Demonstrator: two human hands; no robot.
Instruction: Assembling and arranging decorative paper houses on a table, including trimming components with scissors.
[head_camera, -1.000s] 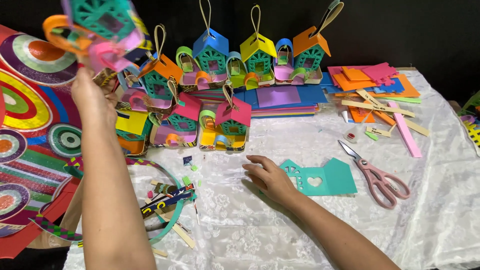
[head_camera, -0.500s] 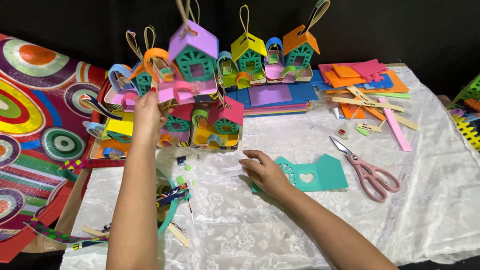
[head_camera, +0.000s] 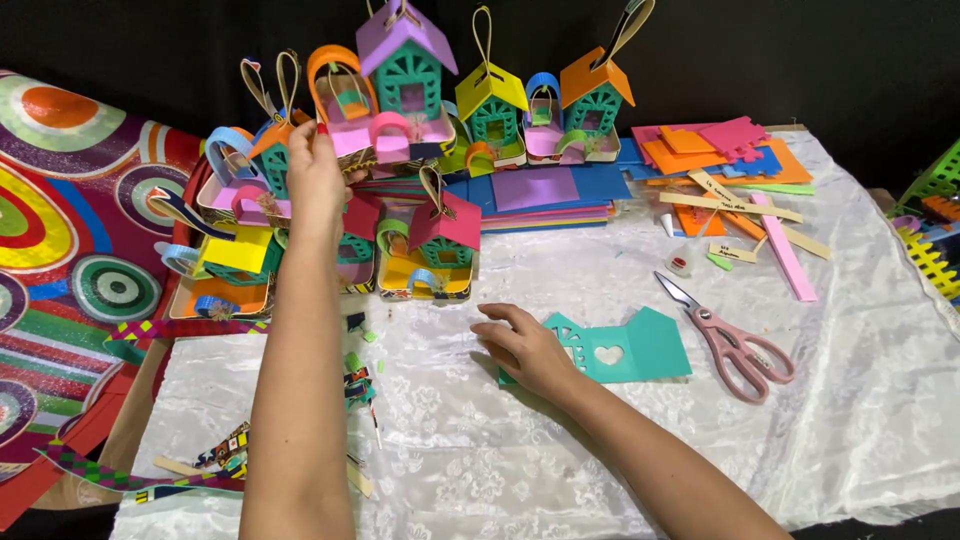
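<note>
- Head view looks down on a surface (head_camera: 850, 440) draped in a white embossed cloth, against a black backdrop.
- Left hand (head_camera: 318, 180) is raised among a cluster of small foam birdhouses, its grip closed on the tray edge of a purple-roofed teal foam birdhouse with an orange arch (head_camera: 390, 85), which is held above the others.
- Right hand (head_camera: 525, 350) lies flat, fingers spread, on the left end of a teal foam cut-out with a heart-shaped hole (head_camera: 620, 350) lying on the cloth; its grip is apart, pressing rather than pinching.
- Pink-handled scissors (head_camera: 725, 340) lie just right of the cut-out, blades partly apart.
- Just below the lifted one sits a red-roofed birdhouse on a yellow tray (head_camera: 435, 245); behind stand a yellow-roofed (head_camera: 492, 100) and an orange-roofed birdhouse (head_camera: 595, 95).
- Stacked foam sheets in blue and purple (head_camera: 545, 195) lie behind the scissors, with orange and pink pieces and strips (head_camera: 730, 165) to their right.
- Paper scraps (head_camera: 225, 455) lie near the left forearm.
</note>
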